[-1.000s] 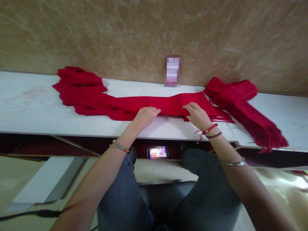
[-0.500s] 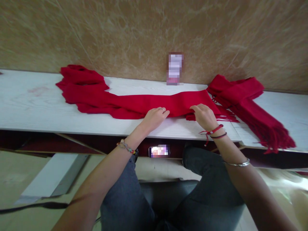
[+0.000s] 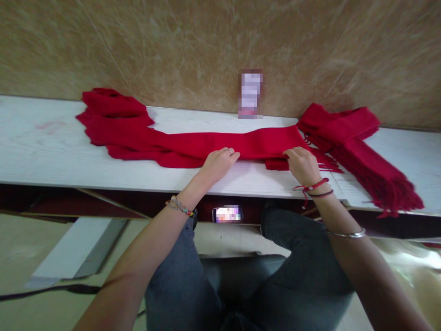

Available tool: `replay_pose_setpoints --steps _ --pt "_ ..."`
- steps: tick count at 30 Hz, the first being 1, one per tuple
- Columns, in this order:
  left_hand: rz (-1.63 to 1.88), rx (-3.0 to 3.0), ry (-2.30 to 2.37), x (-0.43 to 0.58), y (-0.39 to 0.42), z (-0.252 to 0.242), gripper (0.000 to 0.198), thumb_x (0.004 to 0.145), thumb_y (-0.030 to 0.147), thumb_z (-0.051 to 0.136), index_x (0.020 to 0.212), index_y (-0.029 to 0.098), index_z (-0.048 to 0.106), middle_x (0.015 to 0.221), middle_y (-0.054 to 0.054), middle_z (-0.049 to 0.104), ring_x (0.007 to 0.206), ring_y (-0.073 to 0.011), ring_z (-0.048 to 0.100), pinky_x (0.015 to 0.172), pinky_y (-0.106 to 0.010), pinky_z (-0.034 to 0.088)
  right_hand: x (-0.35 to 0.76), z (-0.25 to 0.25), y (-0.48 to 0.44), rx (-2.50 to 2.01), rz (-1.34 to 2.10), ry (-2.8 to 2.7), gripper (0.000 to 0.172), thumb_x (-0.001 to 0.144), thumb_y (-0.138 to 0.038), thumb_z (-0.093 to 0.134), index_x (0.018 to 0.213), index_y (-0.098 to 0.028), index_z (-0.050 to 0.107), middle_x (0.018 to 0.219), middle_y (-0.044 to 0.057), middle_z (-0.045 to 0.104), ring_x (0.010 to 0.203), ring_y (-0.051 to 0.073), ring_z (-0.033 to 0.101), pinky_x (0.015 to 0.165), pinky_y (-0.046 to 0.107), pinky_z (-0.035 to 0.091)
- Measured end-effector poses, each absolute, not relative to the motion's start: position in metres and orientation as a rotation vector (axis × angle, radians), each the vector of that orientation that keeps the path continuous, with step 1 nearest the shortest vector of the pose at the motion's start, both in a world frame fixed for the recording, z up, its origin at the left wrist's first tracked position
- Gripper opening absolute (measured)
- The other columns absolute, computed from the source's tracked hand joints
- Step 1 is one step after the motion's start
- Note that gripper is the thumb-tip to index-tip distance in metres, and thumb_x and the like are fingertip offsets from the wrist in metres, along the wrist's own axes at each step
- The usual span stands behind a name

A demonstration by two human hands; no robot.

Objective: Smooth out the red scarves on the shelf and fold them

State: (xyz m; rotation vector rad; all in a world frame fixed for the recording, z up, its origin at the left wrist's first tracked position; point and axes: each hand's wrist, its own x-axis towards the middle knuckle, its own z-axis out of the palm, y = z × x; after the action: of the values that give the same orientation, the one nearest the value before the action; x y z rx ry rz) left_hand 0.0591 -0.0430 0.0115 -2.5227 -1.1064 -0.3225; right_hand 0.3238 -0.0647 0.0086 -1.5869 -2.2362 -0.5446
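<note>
A long red scarf (image 3: 193, 145) lies stretched along the white desk (image 3: 51, 156), running left to right just in front of the person. Its left end is bunched in loose folds toward the wall (image 3: 138, 46), and its fringe (image 3: 329, 163) is at the right. Lying lengthwise, most of the cloth rests flat on the narrow top and nothing slides off the front edge.

The left hand (image 3: 218, 163) is open and palm down. Its fingers are straight and close together, with the tips on the near edge of the scarf about halfway along. It grips nothing, and the flat press seems there to pin the cloth against the desk.

The right hand (image 3: 303, 164) sits near the fringed end with its fingers bent and the tips tucked at the near edge, where a lower layer of cloth peeks out. I cannot tell whether it pinches a fold or only rests there.

A second scarf (image 3: 361, 142) is heaped well to the right, with its tassels hanging over the desk's front, apart from the one under the hands. A small card (image 3: 251, 94) stands propped against the wall behind. A phone (image 3: 227, 214) lies on a ledge below the desk.
</note>
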Motion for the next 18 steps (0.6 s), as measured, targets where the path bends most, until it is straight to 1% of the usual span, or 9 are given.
replay_pose_setpoints --steps 4,7,11,14,18 --pt "-0.369 -2.525 -1.058 0.066 -0.045 0.011 0.026 0.088 0.012 0.043 0.107 0.015 0.060 0.097 -0.009 0.062 0.086 -0.0186 0.058 0.062 -0.026 0.044 0.325 0.010 -0.064 -1.570 -0.544 -2.244 0.028 0.080 -0.009 0.039 0.088 -0.014 0.065 0.075 0.011 0.063 0.074 0.023 0.054 0.068 0.033 0.042" --pt "-0.344 -2.591 -1.001 0.068 -0.043 0.012 0.026 0.088 0.008 0.041 0.103 0.014 0.061 0.094 -0.008 0.063 0.085 -0.0174 0.058 0.063 -0.025 0.044 0.329 0.011 -0.065 -1.556 -0.544 -2.236 0.030 0.081 -0.010 0.038 0.092 -0.013 0.066 0.077 0.011 0.064 0.073 0.022 0.056 0.069 0.033 0.043" --pt "-0.352 -2.653 -0.992 0.062 -0.036 0.014 0.027 0.087 0.005 0.040 0.102 0.013 0.062 0.090 -0.007 0.064 0.085 -0.0165 0.057 0.066 -0.025 0.045 0.336 0.012 -0.067 -1.484 -0.490 -2.216 0.037 0.075 -0.005 0.038 0.102 -0.012 0.063 0.088 0.011 0.065 0.083 0.022 0.057 0.075 0.031 0.046" --pt "-0.372 -2.675 -0.997 0.060 -0.031 0.013 0.028 0.086 0.004 0.040 0.104 0.012 0.061 0.091 -0.008 0.064 0.086 -0.0168 0.056 0.070 -0.026 0.045 0.342 0.011 -0.067 -1.493 -0.446 -2.184 0.038 0.069 -0.004 0.039 0.098 -0.013 0.062 0.090 0.012 0.064 0.087 0.023 0.058 0.075 0.032 0.047" --pt "-0.353 -2.718 -0.996 0.061 -0.028 0.010 0.030 0.085 0.003 0.040 0.104 0.013 0.061 0.091 -0.007 0.063 0.087 -0.0164 0.055 0.073 -0.026 0.045 0.347 0.011 -0.066 -1.541 -0.457 -2.181 0.029 0.074 -0.008 0.039 0.086 -0.017 0.063 0.080 0.010 0.064 0.080 0.023 0.058 0.071 0.034 0.048"
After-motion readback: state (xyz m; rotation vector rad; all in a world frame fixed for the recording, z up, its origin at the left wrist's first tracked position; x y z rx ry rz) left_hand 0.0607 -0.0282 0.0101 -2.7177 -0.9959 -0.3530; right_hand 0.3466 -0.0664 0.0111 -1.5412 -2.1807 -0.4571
